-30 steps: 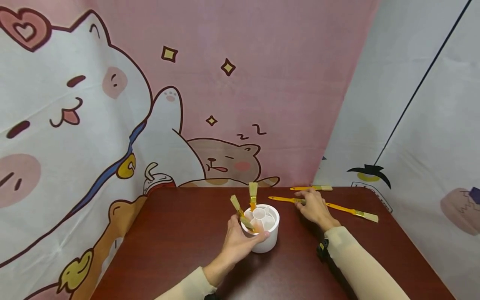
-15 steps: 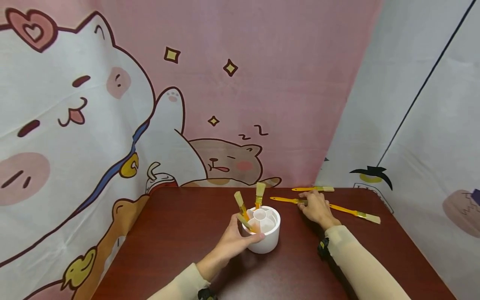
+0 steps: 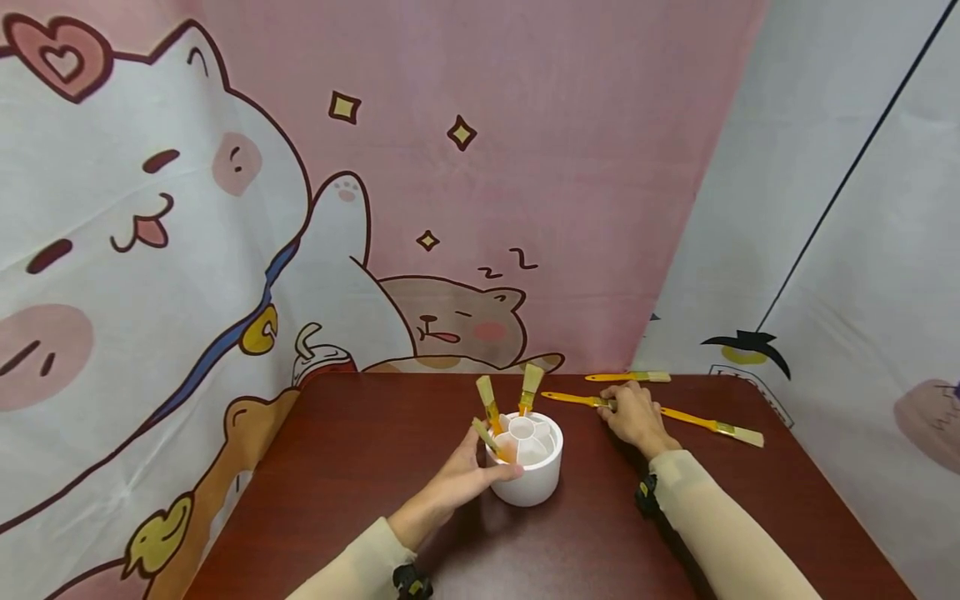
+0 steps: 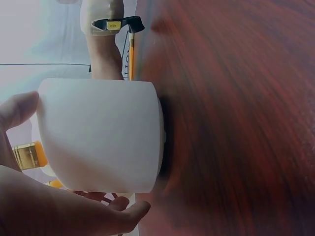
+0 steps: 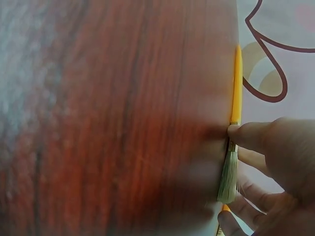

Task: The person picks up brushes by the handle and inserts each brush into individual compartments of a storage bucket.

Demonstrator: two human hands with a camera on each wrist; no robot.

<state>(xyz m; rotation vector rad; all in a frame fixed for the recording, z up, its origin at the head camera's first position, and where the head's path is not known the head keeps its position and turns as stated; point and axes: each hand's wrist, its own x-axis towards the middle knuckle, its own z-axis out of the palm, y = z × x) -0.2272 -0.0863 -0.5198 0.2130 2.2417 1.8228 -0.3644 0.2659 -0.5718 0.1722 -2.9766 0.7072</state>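
Note:
My left hand [image 3: 453, 487] grips a round white divided holder [image 3: 528, 483] from its left side, with the thumb along the near rim. Three flat paintbrushes stand in its left and back compartments, bristles up; one [image 3: 530, 385] leans at the back, another [image 3: 487, 396] at the back left, and a third [image 3: 483, 435] beside the left fingers. To the right, my right hand [image 3: 636, 417] pinches a yellow-handled paintbrush [image 3: 567, 399] at its metal ferrule. In the right wrist view the thumb presses that ferrule, and this brush [image 5: 237, 88] lies along the tabletop.
Behind the right hand, a loose paintbrush [image 3: 626, 377] lies at the table's back edge. Another brush [image 3: 705, 422] extends out to its right, bristles pointing right. The dark red wooden table [image 3: 345, 475] ends at a cartoon-printed cloth backdrop [image 3: 585, 167].
The holder has turned a little in the left hand, its brushes swinging clockwise as seen from above. The left thumb now reaches less far along the rim. The right hand stays at its brush.

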